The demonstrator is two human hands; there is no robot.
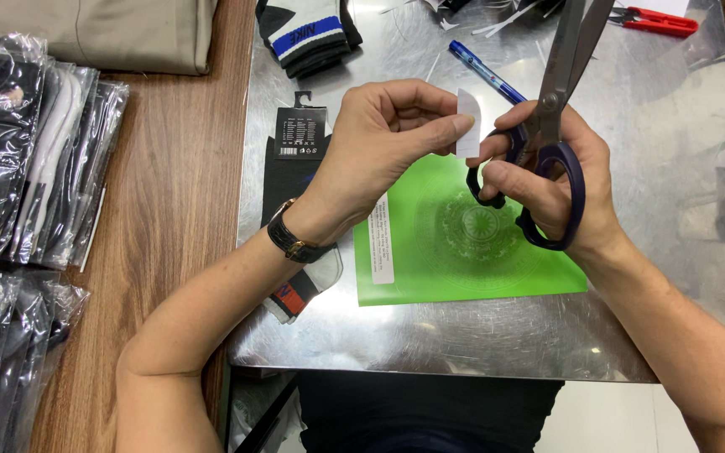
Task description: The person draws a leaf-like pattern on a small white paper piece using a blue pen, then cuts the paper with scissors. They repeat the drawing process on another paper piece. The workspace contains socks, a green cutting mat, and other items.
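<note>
A person's left hand (388, 134) pinches a small white paper label (468, 122) between thumb and fingertips, its grip closed on the slip, above a bright green plastic sheet (472, 252) lying on the brushed steel table (665, 277). The right hand (555, 172) grips large dark-handled steel scissors (547, 126), fingers through the loops, blades pointing away, just beside the label. A blue ballpoint pen (480, 69), red-handled snips (654, 22), and a carded black sock pack (299, 168) lie nearby; bagged socks (27, 168) are stacked at left.

Blue pen (487, 72), red cutters (654, 21), green sheet (463, 243), bagged socks (35, 159)
</note>
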